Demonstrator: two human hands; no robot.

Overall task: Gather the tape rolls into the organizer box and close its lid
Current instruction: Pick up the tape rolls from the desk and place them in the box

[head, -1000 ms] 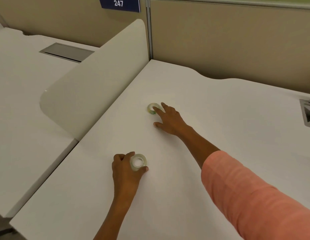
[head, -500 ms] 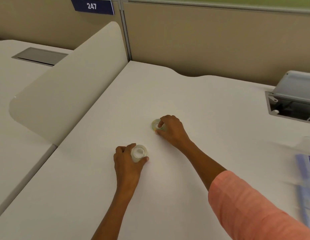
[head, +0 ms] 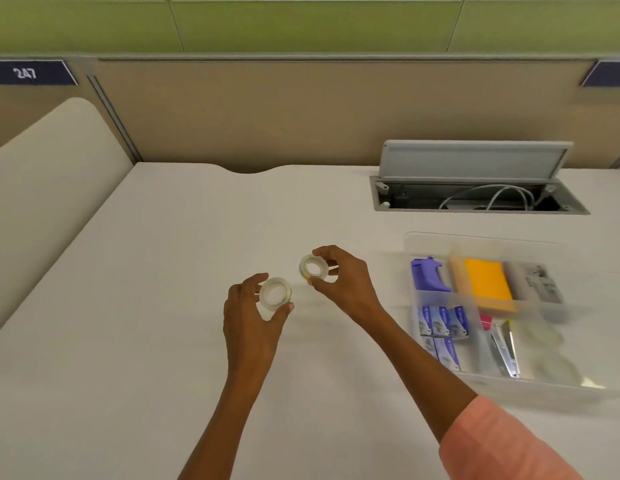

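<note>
Desk [head: 163, 341]: one. Box [head: 436, 377]: one, clear, open, right side; two pale rolls seemingly already in its near-right compartment, blurred. Hands: left hand [head: 248, 327] pinches one tape roll [head: 275, 295]; right hand [head: 346, 284] pinches another roll [head: 313, 268], both above the desk. Advice: carry both rightward, drop beside stored rolls, then shut lid.

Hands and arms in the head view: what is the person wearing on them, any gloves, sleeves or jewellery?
Both hands are bare: no gloves, rings or watch show on the left hand or the right hand. The right arm has a salmon-pink sleeve with a faint ribbed weave, ending partway up the forearm. The left forearm is bare as far as the frame shows.
</note>
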